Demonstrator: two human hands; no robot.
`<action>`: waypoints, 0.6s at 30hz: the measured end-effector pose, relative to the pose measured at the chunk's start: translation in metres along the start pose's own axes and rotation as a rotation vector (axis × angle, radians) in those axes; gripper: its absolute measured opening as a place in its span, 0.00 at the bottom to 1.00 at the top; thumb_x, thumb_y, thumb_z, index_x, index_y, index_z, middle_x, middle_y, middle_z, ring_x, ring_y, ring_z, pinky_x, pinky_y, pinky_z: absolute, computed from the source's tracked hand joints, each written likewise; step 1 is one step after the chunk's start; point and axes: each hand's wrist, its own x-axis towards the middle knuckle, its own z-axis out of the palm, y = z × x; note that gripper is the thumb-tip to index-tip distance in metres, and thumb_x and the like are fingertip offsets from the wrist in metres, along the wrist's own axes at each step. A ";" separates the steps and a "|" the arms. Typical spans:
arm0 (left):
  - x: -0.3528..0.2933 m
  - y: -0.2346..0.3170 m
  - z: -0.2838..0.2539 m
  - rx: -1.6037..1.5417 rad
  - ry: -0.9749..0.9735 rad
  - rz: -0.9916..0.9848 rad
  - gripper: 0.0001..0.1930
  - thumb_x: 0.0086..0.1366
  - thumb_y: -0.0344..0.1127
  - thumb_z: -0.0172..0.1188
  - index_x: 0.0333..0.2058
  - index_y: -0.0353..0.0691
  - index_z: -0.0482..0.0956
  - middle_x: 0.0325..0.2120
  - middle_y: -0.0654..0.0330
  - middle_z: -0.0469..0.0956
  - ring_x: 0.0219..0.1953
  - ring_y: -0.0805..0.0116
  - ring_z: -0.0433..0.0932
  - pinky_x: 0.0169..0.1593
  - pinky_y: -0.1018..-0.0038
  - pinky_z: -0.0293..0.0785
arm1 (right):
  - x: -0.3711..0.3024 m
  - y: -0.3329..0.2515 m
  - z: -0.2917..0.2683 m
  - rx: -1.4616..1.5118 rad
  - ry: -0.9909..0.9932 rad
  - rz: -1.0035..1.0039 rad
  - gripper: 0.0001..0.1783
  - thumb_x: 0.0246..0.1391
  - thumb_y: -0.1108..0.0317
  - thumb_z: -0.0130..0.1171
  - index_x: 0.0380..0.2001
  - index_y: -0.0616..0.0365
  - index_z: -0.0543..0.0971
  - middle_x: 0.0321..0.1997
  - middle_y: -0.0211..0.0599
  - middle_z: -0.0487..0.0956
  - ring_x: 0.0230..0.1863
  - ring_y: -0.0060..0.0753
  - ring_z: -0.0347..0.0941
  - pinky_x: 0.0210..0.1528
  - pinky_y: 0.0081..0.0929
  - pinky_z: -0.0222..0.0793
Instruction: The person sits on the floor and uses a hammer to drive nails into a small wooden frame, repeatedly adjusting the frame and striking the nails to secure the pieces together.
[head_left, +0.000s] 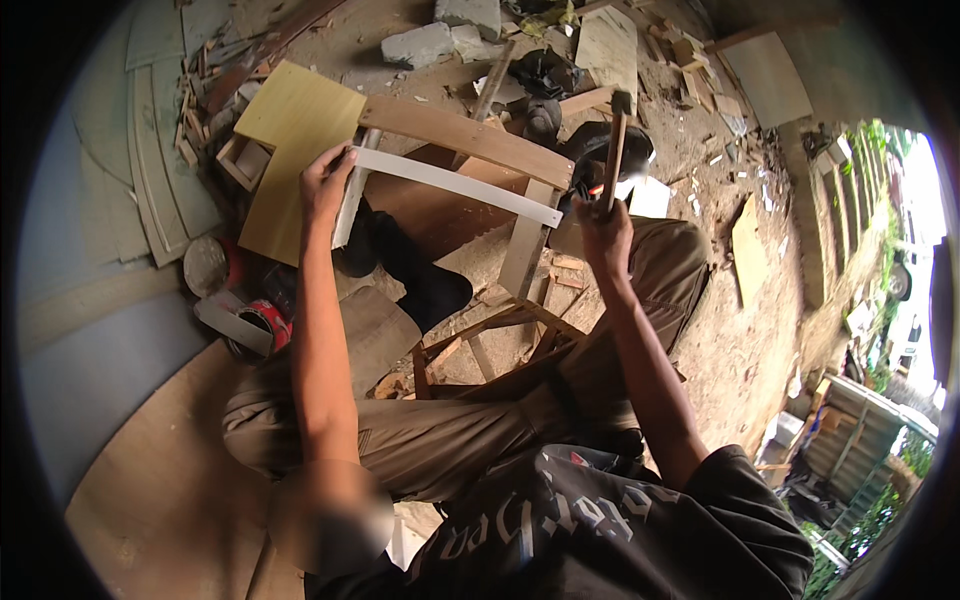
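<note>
White-painted wood is what I have pinned: a long flat white strip (455, 185) that runs from my left hand (325, 180) down and to the right, ending just short of my right hand (605, 235). It lies across a curved brown wooden frame piece (465, 135), and every place below I give relative to that strip. My left hand is closed over the strip's upper-left end, pressing it where it meets a second short white piece (347, 205) that hangs down from the same corner. My right hand is clamped on the wooden handle of a hammer (617, 140), held upright past the strip's far end, its dark head above and beyond that end (so the right hand is nearer the low end, the left owns the high end). The hands are well apart, one at each end of the strip's long axis. Behind the strip's upper-left end lies a pale yellow rectangular board (290, 140). Below and left of the strip, a red-and-white round tin (262, 322) sits on the ground; its label is too small to tell. Beneath the strip's middle my knees straddle a small brown wooden stool frame (490, 345).
</note>
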 end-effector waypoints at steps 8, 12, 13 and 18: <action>-0.010 0.007 0.007 0.190 0.195 -0.047 0.19 0.61 0.40 0.68 0.45 0.30 0.83 0.37 0.59 0.85 0.39 0.75 0.79 0.46 0.78 0.73 | -0.027 0.024 0.012 0.638 -0.212 0.571 0.16 0.50 0.63 0.72 0.27 0.58 0.75 0.14 0.24 0.69 0.12 0.16 0.62 0.12 0.20 0.53; -0.009 0.007 0.014 0.166 0.277 -0.072 0.19 0.59 0.41 0.69 0.43 0.31 0.84 0.36 0.59 0.85 0.38 0.73 0.79 0.46 0.77 0.72 | -0.026 0.011 0.017 0.677 -0.263 0.617 0.15 0.50 0.63 0.72 0.27 0.58 0.75 0.14 0.24 0.68 0.12 0.16 0.62 0.12 0.19 0.53; -0.010 0.011 0.020 0.151 0.290 -0.078 0.19 0.59 0.40 0.69 0.43 0.31 0.84 0.36 0.59 0.84 0.38 0.73 0.79 0.47 0.77 0.72 | -0.025 0.017 0.021 0.708 -0.273 0.579 0.15 0.50 0.64 0.72 0.28 0.59 0.75 0.15 0.24 0.69 0.13 0.15 0.62 0.13 0.18 0.54; -0.015 0.018 0.025 0.143 0.336 -0.120 0.18 0.59 0.38 0.69 0.43 0.31 0.84 0.37 0.58 0.84 0.40 0.73 0.78 0.48 0.76 0.71 | -0.017 0.029 0.040 0.663 -0.099 0.374 0.16 0.49 0.63 0.74 0.28 0.59 0.77 0.17 0.23 0.71 0.14 0.14 0.60 0.14 0.19 0.52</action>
